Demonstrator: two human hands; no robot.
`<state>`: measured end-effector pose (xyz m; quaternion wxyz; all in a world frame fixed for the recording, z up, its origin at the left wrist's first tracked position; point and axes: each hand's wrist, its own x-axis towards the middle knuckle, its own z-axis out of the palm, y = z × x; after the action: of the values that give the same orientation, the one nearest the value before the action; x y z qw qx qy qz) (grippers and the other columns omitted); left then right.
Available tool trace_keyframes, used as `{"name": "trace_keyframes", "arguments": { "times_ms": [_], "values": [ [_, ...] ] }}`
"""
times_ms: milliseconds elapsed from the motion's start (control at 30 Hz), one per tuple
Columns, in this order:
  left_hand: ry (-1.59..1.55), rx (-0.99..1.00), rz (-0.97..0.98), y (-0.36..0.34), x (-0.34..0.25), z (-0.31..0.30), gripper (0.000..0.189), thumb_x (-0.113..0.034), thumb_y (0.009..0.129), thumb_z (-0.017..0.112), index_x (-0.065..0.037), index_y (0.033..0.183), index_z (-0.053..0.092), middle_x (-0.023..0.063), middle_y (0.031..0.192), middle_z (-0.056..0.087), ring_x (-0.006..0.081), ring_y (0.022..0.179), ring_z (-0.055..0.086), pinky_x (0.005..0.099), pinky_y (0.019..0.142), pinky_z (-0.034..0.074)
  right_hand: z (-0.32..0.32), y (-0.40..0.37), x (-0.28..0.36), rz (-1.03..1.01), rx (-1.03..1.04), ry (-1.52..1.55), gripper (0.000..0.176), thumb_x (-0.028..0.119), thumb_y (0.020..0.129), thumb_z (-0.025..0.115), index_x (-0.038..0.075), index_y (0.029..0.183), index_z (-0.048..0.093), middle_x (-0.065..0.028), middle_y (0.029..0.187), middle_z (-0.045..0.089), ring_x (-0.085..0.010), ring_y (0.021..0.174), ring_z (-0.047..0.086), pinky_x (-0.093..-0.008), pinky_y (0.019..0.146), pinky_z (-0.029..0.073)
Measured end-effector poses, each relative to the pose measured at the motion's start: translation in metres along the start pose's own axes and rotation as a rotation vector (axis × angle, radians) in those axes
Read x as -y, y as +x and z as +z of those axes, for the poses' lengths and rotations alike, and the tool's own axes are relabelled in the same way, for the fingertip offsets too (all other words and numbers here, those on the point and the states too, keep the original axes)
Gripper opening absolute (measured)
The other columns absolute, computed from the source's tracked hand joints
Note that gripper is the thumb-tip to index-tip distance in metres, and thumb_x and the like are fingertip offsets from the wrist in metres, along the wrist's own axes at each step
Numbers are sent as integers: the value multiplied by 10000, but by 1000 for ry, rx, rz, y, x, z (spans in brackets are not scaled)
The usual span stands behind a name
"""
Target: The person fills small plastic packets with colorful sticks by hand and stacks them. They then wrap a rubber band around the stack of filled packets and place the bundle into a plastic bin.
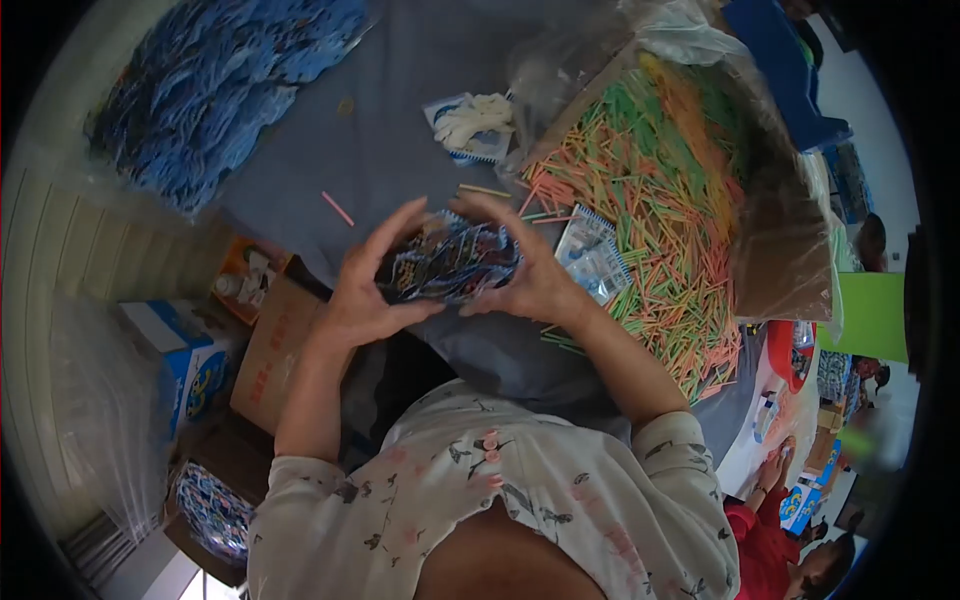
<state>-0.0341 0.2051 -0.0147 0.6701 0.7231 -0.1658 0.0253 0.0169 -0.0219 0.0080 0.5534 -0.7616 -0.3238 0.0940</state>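
Head view shows your left hand and right hand pinching the stack of packets at centre, fingers curled over its ends. Better press evenly, edges squared; coloured sticks lie at 2 o'clock

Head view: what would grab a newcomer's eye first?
The big heap of coloured sticks, pink, green, orange and yellow, fills the upper right, with clear plastic around it. At centre, the left hand and the right hand clasp a stack of printed packets between them over the grey table. A blue pile lies at the upper left.
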Motion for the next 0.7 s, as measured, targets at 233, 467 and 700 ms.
{"name": "trace_keyframes", "arguments": {
  "times_ms": [233,467,700],
  "values": [
    [-85,28,91,5,6,27,915,-124,580,922,-3,1374,482,163,1274,607,262,1186,593,376,1013,456,9,-1,-5,-75,2,29,930,54,537,799,58,1401,455,-161,1385,510,-303,1295,498,-395,1091,379],
    [118,127,363,26,-24,7,822,-204,587,938,19,1279,555,215,1293,578,333,1186,591,402,1005,464,-2,0,24,-263,-49,-16,929,49,548,804,68,1407,450,-179,1434,472,-351,1340,451,-437,1108,364],
    [-34,55,51,13,-3,6,1212,-225,521,966,-17,1499,281,217,1437,437,324,1322,463,413,1093,377,-3,-6,-1,-74,-8,-59,1042,85,521,905,58,1437,409,-166,1416,498,-324,1312,491,-413,1103,389]
  ]
}}
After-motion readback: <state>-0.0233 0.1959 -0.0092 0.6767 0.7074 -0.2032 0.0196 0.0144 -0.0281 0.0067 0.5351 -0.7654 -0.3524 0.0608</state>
